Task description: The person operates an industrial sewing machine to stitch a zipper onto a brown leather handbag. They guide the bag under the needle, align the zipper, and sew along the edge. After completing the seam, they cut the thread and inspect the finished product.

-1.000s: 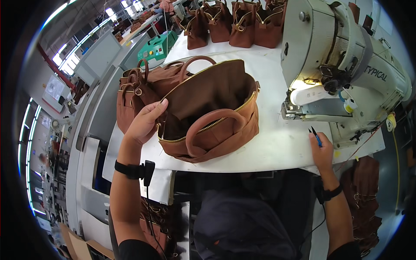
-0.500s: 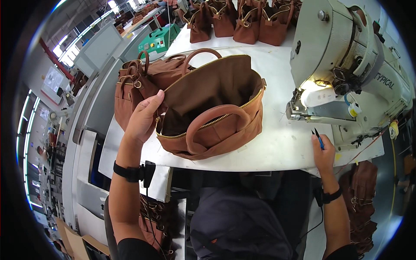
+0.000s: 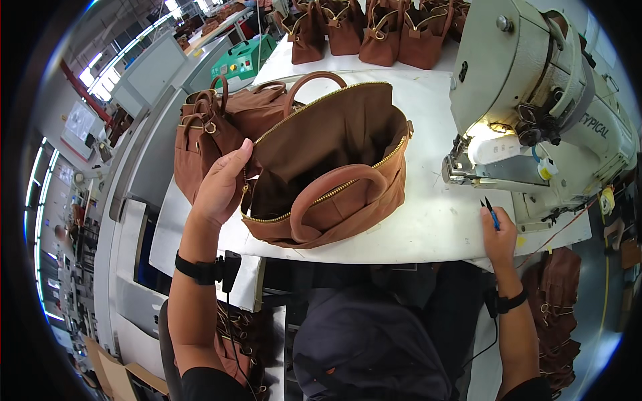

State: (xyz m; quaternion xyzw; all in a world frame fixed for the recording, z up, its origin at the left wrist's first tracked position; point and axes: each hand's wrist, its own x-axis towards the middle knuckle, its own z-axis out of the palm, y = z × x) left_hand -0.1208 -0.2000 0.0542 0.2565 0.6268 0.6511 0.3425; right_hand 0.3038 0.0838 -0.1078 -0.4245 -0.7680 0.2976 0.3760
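Observation:
A brown leather handbag (image 3: 348,210) stands unzipped on the white tabletop, its dark brown lining (image 3: 314,134) in sight. One rounded handle rises at the near side, another at the far side. My left hand (image 3: 224,177) grips the bag's left end, thumb over the upper edge beside the gold zipper; the other fingers are mostly hidden. At the table's right front, my right hand (image 3: 499,234) is closed around small thread snips (image 3: 493,215) with a blue body and two dark pointed tips, apart from the bag.
An industrial sewing machine (image 3: 535,120) with its lamp lit stands at the right. More brown bags (image 3: 194,147) lie behind my left hand, and several stand (image 3: 381,37) along the back. A green machine (image 3: 244,59) sits at the back left. Brown leather pieces (image 3: 558,314) hang at lower right.
The bag's near side has shifted slightly and its opening looks a little wider. My left hand keeps its grip, and my right hand stays in place with the snips.

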